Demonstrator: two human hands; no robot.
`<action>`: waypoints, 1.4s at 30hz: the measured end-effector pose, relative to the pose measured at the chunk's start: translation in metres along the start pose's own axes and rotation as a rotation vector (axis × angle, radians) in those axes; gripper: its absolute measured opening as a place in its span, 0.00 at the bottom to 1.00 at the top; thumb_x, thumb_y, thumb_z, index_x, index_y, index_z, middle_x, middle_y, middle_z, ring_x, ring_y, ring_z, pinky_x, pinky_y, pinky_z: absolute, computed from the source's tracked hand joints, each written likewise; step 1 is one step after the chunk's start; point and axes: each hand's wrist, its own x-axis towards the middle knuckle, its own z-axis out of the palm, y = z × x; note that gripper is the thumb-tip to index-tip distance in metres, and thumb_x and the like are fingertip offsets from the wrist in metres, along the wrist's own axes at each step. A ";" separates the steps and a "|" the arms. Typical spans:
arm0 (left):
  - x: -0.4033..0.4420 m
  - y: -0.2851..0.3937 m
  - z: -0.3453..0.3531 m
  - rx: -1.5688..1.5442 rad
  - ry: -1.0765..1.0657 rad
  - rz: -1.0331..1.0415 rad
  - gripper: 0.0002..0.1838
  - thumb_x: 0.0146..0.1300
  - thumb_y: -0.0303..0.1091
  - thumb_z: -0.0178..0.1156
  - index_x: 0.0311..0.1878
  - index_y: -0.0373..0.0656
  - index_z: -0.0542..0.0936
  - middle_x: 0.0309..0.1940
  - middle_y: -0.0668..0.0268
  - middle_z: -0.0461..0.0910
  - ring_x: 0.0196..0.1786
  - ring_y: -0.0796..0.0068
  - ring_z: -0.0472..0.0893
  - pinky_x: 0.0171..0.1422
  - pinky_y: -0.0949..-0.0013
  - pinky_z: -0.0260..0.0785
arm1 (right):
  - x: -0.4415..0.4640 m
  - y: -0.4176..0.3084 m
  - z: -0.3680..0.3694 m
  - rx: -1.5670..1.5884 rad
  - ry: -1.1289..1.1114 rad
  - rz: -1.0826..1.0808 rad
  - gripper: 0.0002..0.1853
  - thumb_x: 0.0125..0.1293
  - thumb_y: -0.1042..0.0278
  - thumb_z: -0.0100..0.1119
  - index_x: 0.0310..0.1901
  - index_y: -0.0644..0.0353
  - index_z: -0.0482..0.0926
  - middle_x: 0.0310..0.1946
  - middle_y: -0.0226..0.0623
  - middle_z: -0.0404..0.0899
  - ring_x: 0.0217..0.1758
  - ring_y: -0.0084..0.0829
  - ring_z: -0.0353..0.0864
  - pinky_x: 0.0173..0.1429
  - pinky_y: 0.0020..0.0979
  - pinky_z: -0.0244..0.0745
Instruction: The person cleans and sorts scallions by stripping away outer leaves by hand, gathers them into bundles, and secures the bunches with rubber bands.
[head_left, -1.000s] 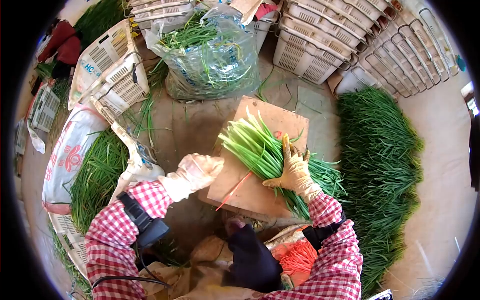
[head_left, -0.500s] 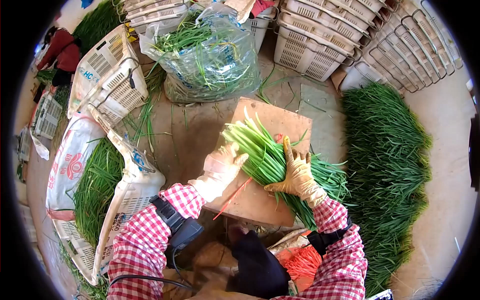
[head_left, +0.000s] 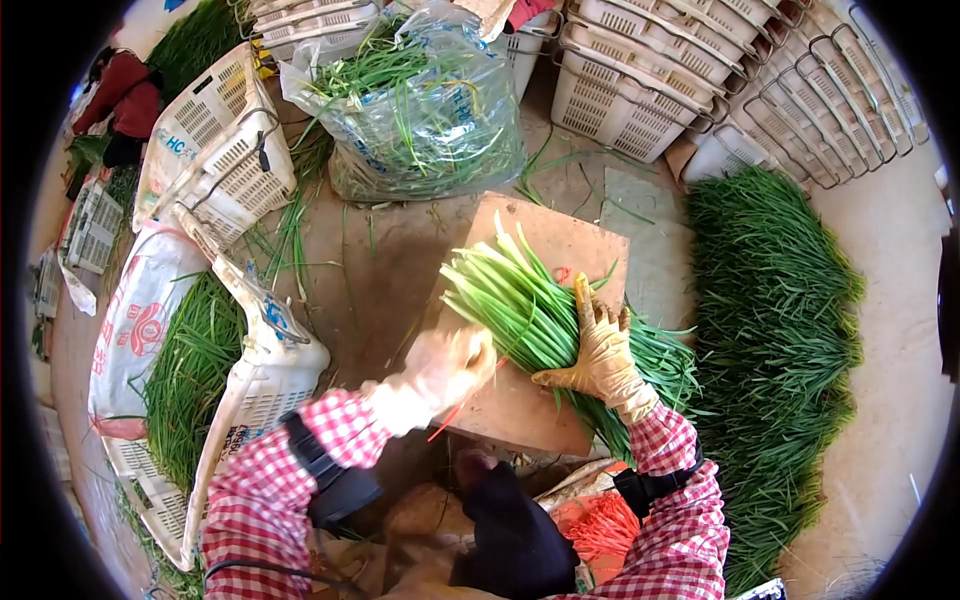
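Note:
A bunch of garlic chives (head_left: 520, 315), pale stems to the upper left and dark leaves to the lower right, lies across a wooden board (head_left: 520, 215). My right hand (head_left: 603, 365), in a yellowish glove, grips the bunch from above, thumb and fingers spread around it. Below the stems, my gloved left hand (head_left: 445, 370) is smeared by motion, and its fingers look bent. It is over a thin red tie (head_left: 445, 424), partly hidden by the hand; whether the fingers hold it is unclear. Another bit of red tie (head_left: 563, 273) shows at the bunch's far side.
A long pile of chives (head_left: 775, 380) lies on the right. White crates (head_left: 635, 100) are stacked behind, beside a clear bag of greens (head_left: 425, 130). Crates with chives (head_left: 195, 380) stand left. Red ties (head_left: 605, 530) lie near my right sleeve. Another person (head_left: 122, 95) is far left.
My left hand has moved down and away from the chive stems, toward the red tie, its fingers now more bent. My right hand stays on the bunch.

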 end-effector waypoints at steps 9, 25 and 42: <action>-0.129 -0.060 -0.058 0.311 -0.422 -0.343 0.15 0.59 0.42 0.59 0.22 0.44 0.72 0.15 0.60 0.73 0.21 0.60 0.76 0.26 0.61 0.66 | -0.011 0.000 0.007 0.042 0.105 -0.047 0.73 0.31 0.24 0.66 0.71 0.64 0.39 0.57 0.53 0.66 0.61 0.49 0.64 0.69 0.54 0.45; 0.022 -0.056 -0.002 0.144 0.001 -0.190 0.10 0.56 0.30 0.63 0.41 0.42 0.78 0.33 0.61 0.79 0.35 0.61 0.78 0.41 0.62 0.71 | -0.014 -0.002 0.018 0.086 0.311 -0.044 0.45 0.49 0.35 0.60 0.61 0.61 0.64 0.43 0.50 0.74 0.50 0.47 0.71 0.66 0.49 0.53; 0.036 -0.055 0.002 -0.803 0.035 -0.510 0.19 0.57 0.26 0.65 0.52 0.38 0.76 0.43 0.69 0.79 0.44 0.82 0.75 0.50 0.77 0.68 | -0.013 0.003 0.020 0.156 0.330 -0.049 0.43 0.48 0.36 0.61 0.60 0.60 0.66 0.47 0.49 0.74 0.52 0.48 0.70 0.65 0.49 0.54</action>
